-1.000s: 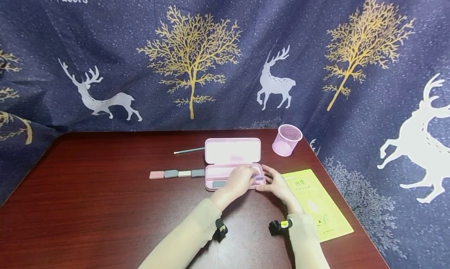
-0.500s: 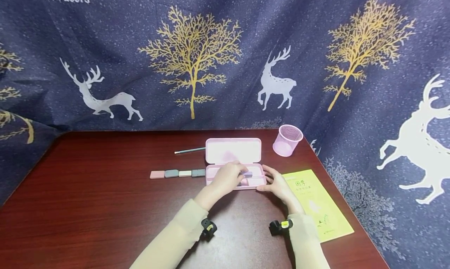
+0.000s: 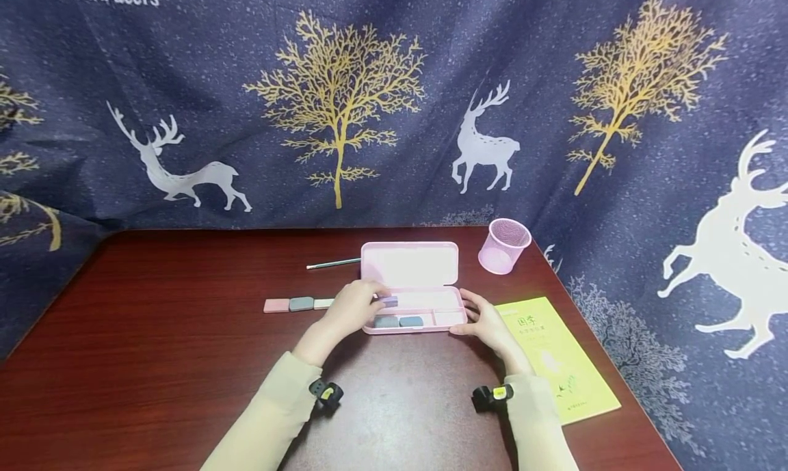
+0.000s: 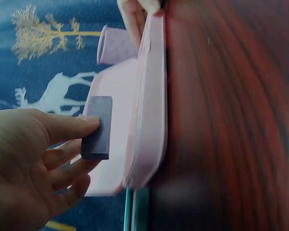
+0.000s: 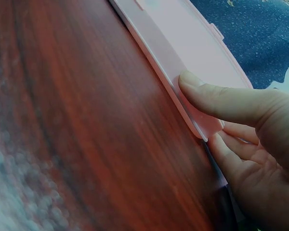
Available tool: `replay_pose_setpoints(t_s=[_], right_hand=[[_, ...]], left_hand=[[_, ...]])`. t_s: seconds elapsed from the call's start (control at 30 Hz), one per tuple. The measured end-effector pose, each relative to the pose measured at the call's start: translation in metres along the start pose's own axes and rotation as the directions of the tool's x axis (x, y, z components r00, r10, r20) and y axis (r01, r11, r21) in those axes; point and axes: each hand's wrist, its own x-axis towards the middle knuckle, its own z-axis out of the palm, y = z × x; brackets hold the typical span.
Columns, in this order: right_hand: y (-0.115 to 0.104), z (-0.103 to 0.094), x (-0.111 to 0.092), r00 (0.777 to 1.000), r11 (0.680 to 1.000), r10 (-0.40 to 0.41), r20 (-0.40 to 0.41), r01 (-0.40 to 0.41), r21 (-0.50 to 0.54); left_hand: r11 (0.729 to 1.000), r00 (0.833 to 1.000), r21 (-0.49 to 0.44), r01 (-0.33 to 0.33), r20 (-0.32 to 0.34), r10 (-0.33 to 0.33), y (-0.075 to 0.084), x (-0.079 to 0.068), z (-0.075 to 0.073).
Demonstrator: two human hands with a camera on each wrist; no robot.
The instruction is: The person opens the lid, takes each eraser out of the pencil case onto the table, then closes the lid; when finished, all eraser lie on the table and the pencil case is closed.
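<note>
Left wrist: my left hand pinches a probable eraser, best carried level, my right hand gripping the pink case near the tabletop's far edge.

Table: glossy wood grain. Case: smooth. Block: apparently matt. Far-right cup: mesh. Backdrop: matt cloth. Book: paper.
</note>
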Motion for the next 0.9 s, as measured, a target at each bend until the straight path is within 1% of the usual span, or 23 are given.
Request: replay_pose_setpoints(t_s=[0.17, 0.23, 0.37, 0.43, 0.53, 0.7, 0.9], right_hand=[[-0.002, -0.001, -0.001, 1.000, 1.000, -0.006, 0.004, 0.006, 0.004], [-0.002, -0.001, -0.001, 1.000, 1.000, -0.013, 0.006, 0.013, -0.011], [-0.001, -0.001, -0.001, 1.000, 1.000, -0.016, 0.007, 0.016, -0.025], [-0.001, -0.001, -0.001, 1.000, 1.000, -0.015, 0.008, 0.015, -0.026], [-0.001, -0.001, -0.001, 1.000, 1.000, -0.011, 0.008, 0.012, -0.020], [-0.001, -0.001, -0.001, 1.000, 1.000, -0.008, 0.008, 0.008, -0.015], [-0.003, -0.001, -0.002, 1.000, 1.000, -0.005, 0.011, 0.005, -0.013]], left_hand=[[1.000, 1.000, 0.003, 0.009, -0.013, -0.009, -0.017, -0.007, -0.011], [1.000, 1.000, 0.001, 0.013, -0.003, -0.013, -0.023, -0.010, -0.015], [0.999, 0.999, -0.036, 0.037, 0.022, -0.036, -0.036, -0.015, -0.024], [0.997, 0.998, -0.053, 0.055, 0.038, -0.053, -0.041, -0.018, -0.028], [0.996, 0.995, -0.052, 0.072, 0.070, -0.068, -0.049, -0.022, -0.032], [0.991, 0.984, -0.046, 0.125, 0.136, -0.118, -0.057, -0.025, -0.035], [0.989, 0.973, -0.054, 0.139, 0.192, -0.126, -0.061, -0.027, -0.034]])
